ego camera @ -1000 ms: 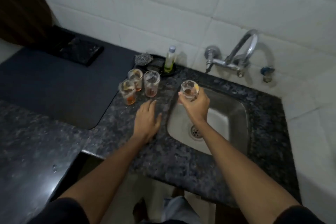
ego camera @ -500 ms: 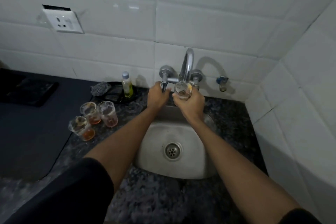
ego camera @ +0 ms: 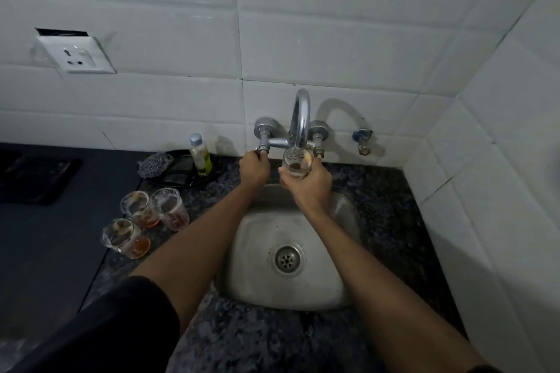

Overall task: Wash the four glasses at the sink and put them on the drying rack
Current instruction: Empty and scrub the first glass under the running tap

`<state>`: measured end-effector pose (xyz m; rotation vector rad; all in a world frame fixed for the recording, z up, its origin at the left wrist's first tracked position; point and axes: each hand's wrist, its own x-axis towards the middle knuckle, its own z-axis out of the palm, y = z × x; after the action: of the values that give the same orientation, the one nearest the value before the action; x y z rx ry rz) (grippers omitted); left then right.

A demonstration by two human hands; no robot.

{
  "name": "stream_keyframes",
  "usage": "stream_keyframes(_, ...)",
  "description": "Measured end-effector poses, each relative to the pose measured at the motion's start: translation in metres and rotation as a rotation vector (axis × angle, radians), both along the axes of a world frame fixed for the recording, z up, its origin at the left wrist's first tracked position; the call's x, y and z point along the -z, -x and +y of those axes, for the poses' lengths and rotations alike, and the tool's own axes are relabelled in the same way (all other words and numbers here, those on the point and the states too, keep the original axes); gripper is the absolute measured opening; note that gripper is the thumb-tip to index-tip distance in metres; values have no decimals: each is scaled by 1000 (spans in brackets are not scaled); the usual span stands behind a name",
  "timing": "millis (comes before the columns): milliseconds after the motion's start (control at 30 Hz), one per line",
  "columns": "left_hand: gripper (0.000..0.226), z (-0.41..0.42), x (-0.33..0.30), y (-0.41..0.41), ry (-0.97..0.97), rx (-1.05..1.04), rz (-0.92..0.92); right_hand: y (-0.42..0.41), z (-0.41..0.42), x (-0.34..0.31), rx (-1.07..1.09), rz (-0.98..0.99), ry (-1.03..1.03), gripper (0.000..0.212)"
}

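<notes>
Right grip (ego camera: 307, 188) clamps glass (ego camera: 297, 163) upright, mouth up, under spout (ego camera: 300, 118); left grip (ego camera: 254, 167) curled on tap handle (ego camera: 262, 151).

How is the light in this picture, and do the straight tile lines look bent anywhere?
Head view: dim, greyish light; the tap throws a curved shadow on the wall tiles to its right. Head view: wide-angle bending, grout lines bow towards the edges. Head view: the glass in the right hand is slightly soft, and running water cannot be told.
</notes>
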<state>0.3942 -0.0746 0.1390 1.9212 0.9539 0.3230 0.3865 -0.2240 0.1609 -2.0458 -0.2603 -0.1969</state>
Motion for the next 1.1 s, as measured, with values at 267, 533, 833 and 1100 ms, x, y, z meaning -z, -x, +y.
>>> stream_keyframes(267, 36, 1, 8, -1, 0, -3, -41, 4, 2, 5, -18, 25, -1, 55)
stream_keyframes(533, 32, 3, 14, -4, 65, -16, -34, 7, -2, 10, -16, 52, -1, 52)
stream_keyframes(833, 38, -37, 2, 22, 1353, 274, -99, 12, -17, 13, -176, -2, 96, 49)
stream_keyframes(1100, 46, -48, -9, 19, 1527, 121, -330, -9, -51, -9, -639, -730, 561, 30)
